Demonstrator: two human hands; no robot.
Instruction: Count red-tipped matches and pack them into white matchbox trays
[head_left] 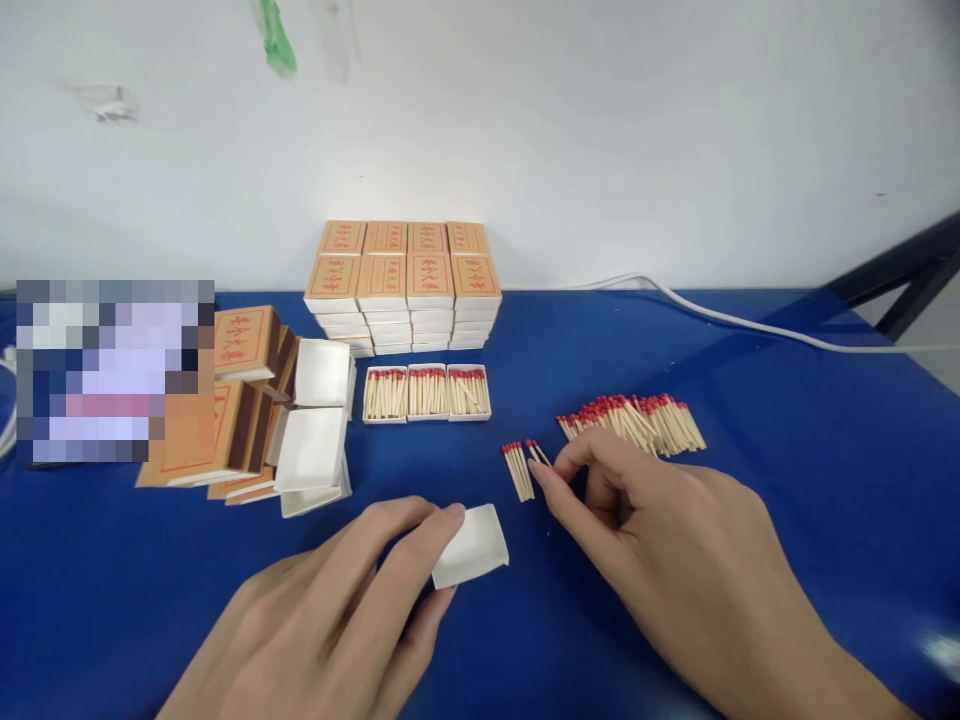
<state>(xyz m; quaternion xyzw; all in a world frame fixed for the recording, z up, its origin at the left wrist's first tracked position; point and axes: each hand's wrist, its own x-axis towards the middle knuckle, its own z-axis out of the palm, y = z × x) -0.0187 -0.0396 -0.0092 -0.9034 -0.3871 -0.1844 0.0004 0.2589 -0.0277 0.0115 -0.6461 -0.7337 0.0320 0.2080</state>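
Note:
My left hand [352, 590] grips a white matchbox tray [474, 548] by its left side, thumb below and fingers above; no matches show inside it. To the right, the thumb and forefinger of my right hand [660, 540] close on a couple of red-tipped matches [535, 450] at the table. Just left of those fingertips lies a small row of matches [517, 472]. Behind my right hand is a larger pile of matches [637, 420], partly covered by the knuckles.
Three trays filled with matches [427, 392] stand side by side in the middle. Stacked matchboxes [405, 285] rise against the wall. Matchbox sleeves [244, 345] and white trays [311, 445] are heaped at left, beside a blurred-out object [112, 370]. A white cable [720, 325] crosses the back right.

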